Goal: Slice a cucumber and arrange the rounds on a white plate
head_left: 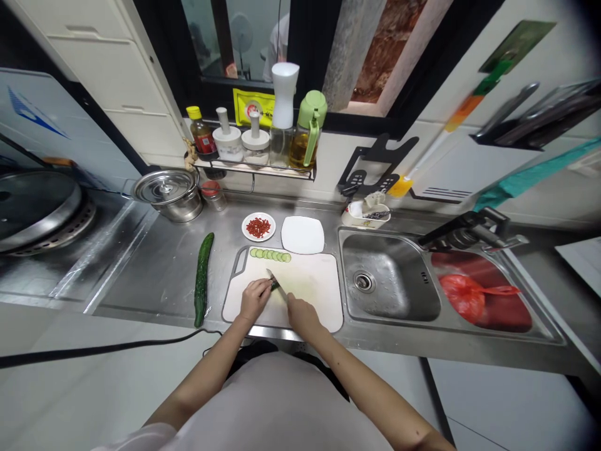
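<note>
From my remote seat I see the short cucumber piece [274, 285] on the cutting board [319, 291], under the left fingertips and left of the right hand [303, 317]; the left hand [255, 299] is curled, its fingers bunched and pinning that piece; the right is closed round the handle of the knife [282, 290], whose blade angles across beside the left fingertips; a row of cucumber slices [271, 255] lies beyond both hands.
</note>
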